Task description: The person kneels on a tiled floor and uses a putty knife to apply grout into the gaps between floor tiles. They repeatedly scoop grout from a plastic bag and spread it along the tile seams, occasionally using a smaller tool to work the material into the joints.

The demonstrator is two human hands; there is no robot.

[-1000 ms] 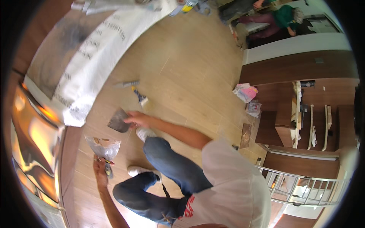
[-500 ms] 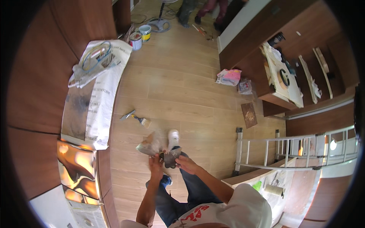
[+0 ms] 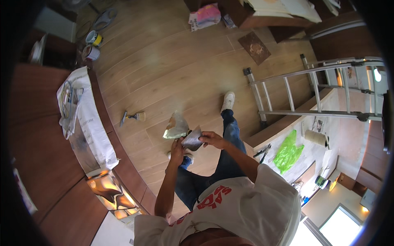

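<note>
In front of my thighs, my left hand (image 3: 177, 152) is closed at the narrow end of a wide fan-shaped piece (image 3: 175, 126), whitish and stained, like a broad putty knife blade; its handle is mostly hidden. My right hand (image 3: 211, 140) pinches the edge of a flat, dark grey, blade-like piece (image 3: 192, 140) between thumb and fingers. This grey piece lies against my left fingertips; its exact kind is unclear. On the floor ahead and to the left are a paintbrush (image 3: 138, 117) and, touching its handle, a tool with a grey blade (image 3: 123, 119).
An aluminium ladder (image 3: 293, 112) stands at the right, beside a counter with a green plastic bag (image 3: 288, 151). A white sack (image 3: 98, 139) covers the left ledge. Paint cans (image 3: 91, 52) stand far left. A pink bag (image 3: 205, 17) and brown board (image 3: 254, 48) lie ahead.
My view has turned and shifted, bringing more of the right counter into sight. Both hands still hold their pieces; the grey one is now tilted, showing its flat face.
</note>
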